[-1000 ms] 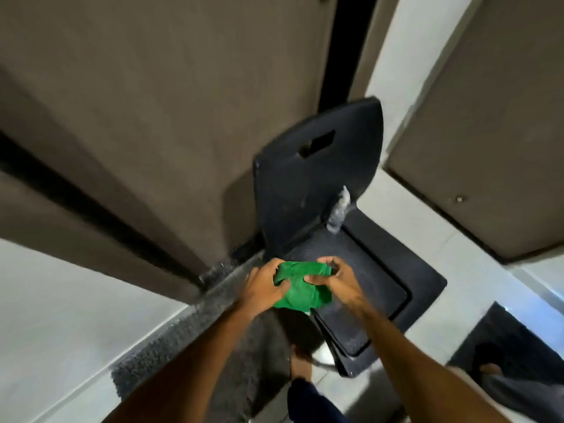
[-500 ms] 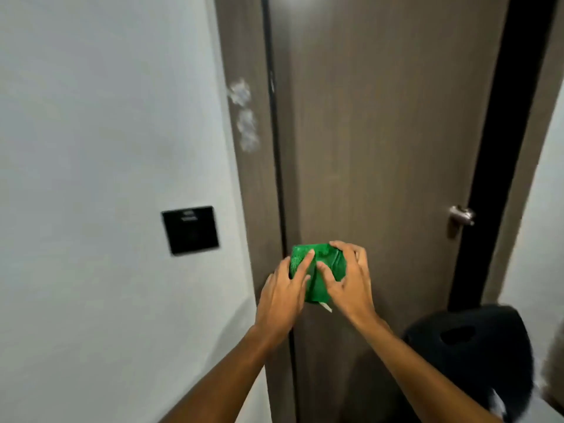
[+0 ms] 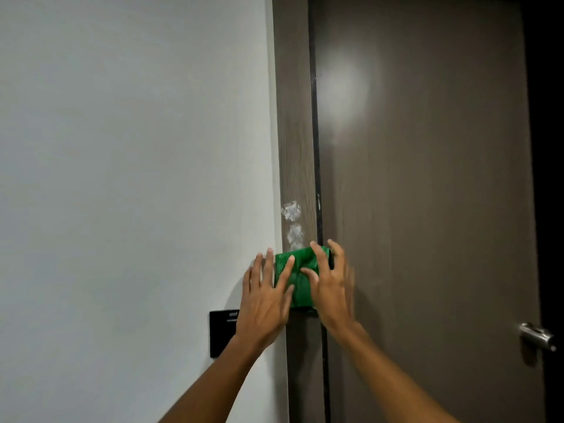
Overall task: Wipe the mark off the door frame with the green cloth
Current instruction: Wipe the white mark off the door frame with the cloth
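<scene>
A folded green cloth (image 3: 300, 271) lies flat against the brown door frame (image 3: 294, 132), just below a whitish smudged mark (image 3: 292, 222). My left hand (image 3: 265, 296) presses the cloth's left side with fingers spread, partly on the white wall. My right hand (image 3: 328, 280) presses its right side, fingers spread over the frame's edge and the door. Both hands hold the cloth against the frame. The top edge of the cloth touches the bottom of the mark.
A white wall (image 3: 131, 178) fills the left. A black switch plate (image 3: 221, 332) sits on it below my left hand. The brown door (image 3: 427, 209) is at right, with a metal handle (image 3: 535, 335) low at the far right.
The view swung up from a black chair to the door frame. Both hands carried the cloth up and now press it flat on the frame right under the mark.
</scene>
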Demonstrator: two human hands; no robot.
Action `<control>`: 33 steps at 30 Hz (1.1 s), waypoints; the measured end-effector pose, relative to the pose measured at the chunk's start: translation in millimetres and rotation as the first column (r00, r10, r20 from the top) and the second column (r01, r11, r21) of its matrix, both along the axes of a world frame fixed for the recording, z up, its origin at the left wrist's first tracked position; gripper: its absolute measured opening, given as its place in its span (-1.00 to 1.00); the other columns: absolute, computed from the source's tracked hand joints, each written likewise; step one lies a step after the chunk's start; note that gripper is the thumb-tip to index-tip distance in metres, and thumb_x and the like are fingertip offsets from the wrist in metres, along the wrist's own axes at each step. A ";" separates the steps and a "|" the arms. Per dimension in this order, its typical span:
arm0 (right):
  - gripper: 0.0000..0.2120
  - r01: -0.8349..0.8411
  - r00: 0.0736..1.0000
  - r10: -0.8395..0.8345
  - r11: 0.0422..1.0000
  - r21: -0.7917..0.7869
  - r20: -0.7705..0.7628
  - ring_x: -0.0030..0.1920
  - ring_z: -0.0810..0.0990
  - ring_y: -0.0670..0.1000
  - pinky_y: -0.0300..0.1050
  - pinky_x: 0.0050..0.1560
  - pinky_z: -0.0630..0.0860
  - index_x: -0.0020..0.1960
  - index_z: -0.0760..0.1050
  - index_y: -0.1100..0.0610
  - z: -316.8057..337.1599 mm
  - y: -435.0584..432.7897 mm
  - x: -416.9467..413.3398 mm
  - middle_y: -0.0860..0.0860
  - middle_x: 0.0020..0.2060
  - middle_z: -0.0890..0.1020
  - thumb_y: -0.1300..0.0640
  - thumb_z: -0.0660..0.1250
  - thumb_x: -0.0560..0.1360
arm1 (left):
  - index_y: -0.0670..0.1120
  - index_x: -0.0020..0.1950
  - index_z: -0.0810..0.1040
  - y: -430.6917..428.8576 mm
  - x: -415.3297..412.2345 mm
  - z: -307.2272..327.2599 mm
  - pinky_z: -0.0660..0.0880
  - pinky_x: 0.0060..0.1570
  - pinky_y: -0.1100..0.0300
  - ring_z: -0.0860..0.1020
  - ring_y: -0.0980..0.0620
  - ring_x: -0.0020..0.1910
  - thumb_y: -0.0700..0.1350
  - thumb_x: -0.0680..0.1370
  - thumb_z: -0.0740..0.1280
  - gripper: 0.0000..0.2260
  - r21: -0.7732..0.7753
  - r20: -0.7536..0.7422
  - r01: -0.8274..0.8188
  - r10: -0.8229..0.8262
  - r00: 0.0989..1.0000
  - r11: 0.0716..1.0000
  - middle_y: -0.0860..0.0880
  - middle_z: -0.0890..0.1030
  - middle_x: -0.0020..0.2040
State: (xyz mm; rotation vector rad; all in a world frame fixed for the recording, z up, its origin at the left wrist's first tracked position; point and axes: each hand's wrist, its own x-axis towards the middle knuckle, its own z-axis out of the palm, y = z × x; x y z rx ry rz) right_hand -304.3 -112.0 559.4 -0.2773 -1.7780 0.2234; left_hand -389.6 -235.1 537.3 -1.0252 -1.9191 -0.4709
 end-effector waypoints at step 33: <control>-0.38 0.221 0.975 -0.217 0.959 0.178 -0.042 0.57 -0.11 0.08 0.29 0.50 -0.15 0.57 -0.07 0.01 20.2 4.0 -77.8 0.07 0.57 -0.01 -0.20 0.00 0.60 | 0.00 0.60 0.02 -5.4 -105.6 34.6 -0.02 0.54 -0.17 -0.03 -0.14 0.61 0.20 0.60 0.04 -0.39 0.192 -0.335 -0.199 0.254 0.907 0.961 -0.17 0.01 0.62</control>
